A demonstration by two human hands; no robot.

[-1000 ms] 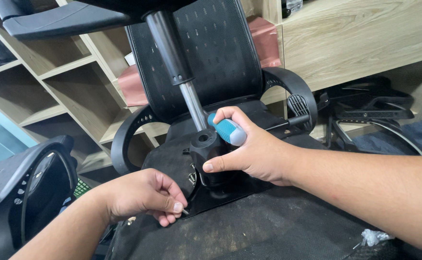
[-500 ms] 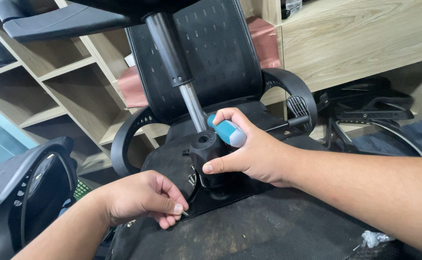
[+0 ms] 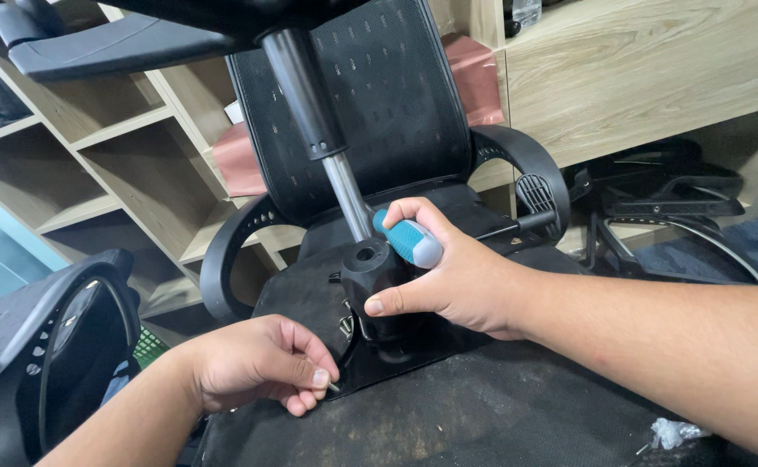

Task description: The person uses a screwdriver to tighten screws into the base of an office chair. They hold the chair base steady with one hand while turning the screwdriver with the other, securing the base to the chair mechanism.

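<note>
Head view looks down on an upturned office chair whose seat underside (image 3: 500, 415) faces up, dark and dusty. The right hand (image 3: 452, 277) is closed around a screwdriver with a teal and white handle (image 3: 407, 239), the handle sticking out above the thumb and forefinger; the thumb presses against the black mechanism housing (image 3: 370, 272) bolted near the middle of the seat underside. A chrome gas-lift cylinder (image 3: 344, 195) rises from that housing up into a black sleeve (image 3: 301, 86). The left hand (image 3: 258, 363) rests at the near left edge of the black metal mounting plate (image 3: 370, 363), fingers pinched narrow on a small metal piece, likely a screw (image 3: 333, 387), too small to tell for sure. Behind the cylinder stands the chair's black mesh backrest (image 3: 370, 95), with curved black armrests (image 3: 535, 169) on either side. Light wooden shelves (image 3: 94, 164) fill the left background, and another black chair part (image 3: 42, 346) lies at lower left
</note>
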